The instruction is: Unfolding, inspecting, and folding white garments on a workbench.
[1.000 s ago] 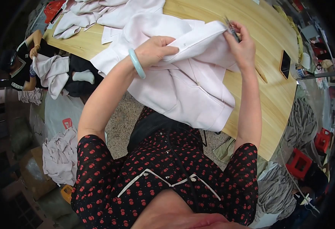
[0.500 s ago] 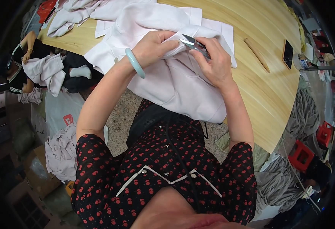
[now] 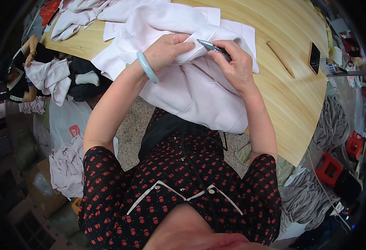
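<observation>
A pale pinkish-white garment hangs over the table's near edge towards my lap. My left hand pinches a folded, stitched edge of it between thumb and fingers; a pale green bangle circles that wrist. In my right hand is a pair of small dark thread snips, gripped between thumb and fingers. Their blades look closed, and the tips point left, right at the stitched edge by my left thumb. Part of the snips is hidden by my fingers.
On the wooden table lie a brown pointed stick and a phone to the right. More pale cloth is piled far left. At left a co-worker handles a similar garment. Grey fabric heaps and a red stool stand right.
The snips' blades, apart before, have come together at the stitched edge. My right fingers have squeezed in slightly; my left hand keeps its pinch in nearly the same place.
</observation>
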A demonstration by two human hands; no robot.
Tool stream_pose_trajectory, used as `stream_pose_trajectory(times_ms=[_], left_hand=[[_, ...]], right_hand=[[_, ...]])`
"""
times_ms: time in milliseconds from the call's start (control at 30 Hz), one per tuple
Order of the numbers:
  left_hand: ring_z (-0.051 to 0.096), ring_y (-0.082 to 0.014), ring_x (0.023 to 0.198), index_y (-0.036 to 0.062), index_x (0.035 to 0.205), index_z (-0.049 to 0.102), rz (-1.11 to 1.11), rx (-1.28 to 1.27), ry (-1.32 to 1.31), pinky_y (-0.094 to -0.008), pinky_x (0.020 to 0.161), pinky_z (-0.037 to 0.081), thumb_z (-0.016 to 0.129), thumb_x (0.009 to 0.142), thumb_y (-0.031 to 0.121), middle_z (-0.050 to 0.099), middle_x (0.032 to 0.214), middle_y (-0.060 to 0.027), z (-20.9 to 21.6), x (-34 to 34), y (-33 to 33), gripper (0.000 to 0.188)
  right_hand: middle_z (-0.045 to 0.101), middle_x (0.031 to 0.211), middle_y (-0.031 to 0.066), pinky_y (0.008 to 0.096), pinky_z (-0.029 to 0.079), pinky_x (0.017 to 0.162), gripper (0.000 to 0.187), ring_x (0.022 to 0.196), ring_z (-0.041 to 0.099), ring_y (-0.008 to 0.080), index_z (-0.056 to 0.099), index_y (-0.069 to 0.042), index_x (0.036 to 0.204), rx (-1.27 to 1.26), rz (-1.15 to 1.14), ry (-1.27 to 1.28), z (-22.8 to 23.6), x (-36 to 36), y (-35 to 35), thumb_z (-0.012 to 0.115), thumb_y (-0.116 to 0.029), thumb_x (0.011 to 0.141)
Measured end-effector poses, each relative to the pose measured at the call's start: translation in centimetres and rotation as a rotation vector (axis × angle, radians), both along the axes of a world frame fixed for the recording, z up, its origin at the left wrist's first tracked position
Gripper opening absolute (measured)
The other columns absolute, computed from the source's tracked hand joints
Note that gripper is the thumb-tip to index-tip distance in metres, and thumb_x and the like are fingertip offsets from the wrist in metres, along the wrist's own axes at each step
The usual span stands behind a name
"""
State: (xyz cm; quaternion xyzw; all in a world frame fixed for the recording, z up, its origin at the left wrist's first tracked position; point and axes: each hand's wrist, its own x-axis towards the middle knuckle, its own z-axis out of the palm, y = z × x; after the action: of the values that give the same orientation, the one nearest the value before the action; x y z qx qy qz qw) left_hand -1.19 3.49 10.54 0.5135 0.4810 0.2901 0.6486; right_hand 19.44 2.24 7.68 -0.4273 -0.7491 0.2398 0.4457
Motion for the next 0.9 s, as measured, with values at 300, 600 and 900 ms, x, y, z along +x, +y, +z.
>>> stream_pose_trajectory(times_ms=[300,600,900], left_hand=[[0.056,-0.0059,0.081,-0.0012,0.111,0.062,-0.016,0.022,-0.025,-0.0216,0.075,0.045,0.053,0.092,0.019,0.064,0.094,-0.0025,0.2,-0.3,0.2,0.030],[0.061,-0.0169,0.086,-0.0008,0.111,0.061,-0.144,0.495,0.355,-0.0285,0.079,0.047,0.059,0.086,0.021,0.067,0.091,-0.0085,0.5,-2.9,0.2,0.033],[0.058,-0.0113,0.083,-0.0023,0.114,0.058,-0.037,0.314,0.302,-0.0257,0.076,0.047,0.058,0.085,0.017,0.065,0.092,-0.0058,2.0,-7.4,-1.6,0.034]], right_hand=[[0.064,0.091,0.0069,0.0260,0.048,0.071,0.029,0.079,0.060,0.0140,0.061,-0.003,0.104,0.010,0.008,0.009,0.4,-0.6,0.2,0.070,-0.008,0.077],[0.064,0.092,0.0080,0.0273,0.050,0.074,0.044,0.082,0.062,0.0171,0.058,-0.011,0.116,-0.033,0.022,0.010,0.2,-2.2,2.0,0.069,-0.006,0.073],[0.059,0.086,0.0000,0.0211,0.045,0.073,0.039,0.079,0.055,0.0063,0.057,-0.004,0.115,-0.146,-0.043,0.144,3.0,-2.5,4.6,0.063,-0.002,0.077]])
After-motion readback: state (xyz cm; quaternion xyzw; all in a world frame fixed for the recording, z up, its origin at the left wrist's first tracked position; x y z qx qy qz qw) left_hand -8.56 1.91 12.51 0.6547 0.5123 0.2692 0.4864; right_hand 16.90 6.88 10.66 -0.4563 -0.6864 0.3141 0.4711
